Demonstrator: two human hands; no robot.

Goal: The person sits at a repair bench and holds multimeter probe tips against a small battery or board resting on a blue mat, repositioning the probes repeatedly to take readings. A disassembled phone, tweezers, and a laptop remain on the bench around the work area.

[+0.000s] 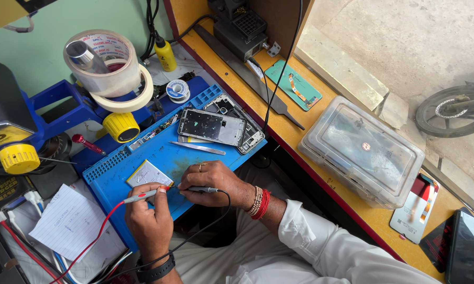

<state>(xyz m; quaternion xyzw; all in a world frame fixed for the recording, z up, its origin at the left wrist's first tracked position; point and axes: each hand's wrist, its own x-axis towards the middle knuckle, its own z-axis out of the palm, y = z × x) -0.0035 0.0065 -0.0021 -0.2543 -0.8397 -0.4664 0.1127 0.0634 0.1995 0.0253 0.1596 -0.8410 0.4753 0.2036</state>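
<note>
Your left hand (148,218) grips the red probe (142,195); your right hand (211,181) grips the black probe (201,189). Both tips meet at the flat battery (147,173) on the blue mat (195,158); your fingers hide the contact point.

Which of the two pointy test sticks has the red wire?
The red-wired probe is the one in the left hand, its tip pointing at the small battery. The other probe, in the right hand, trails a black wire.
</note>
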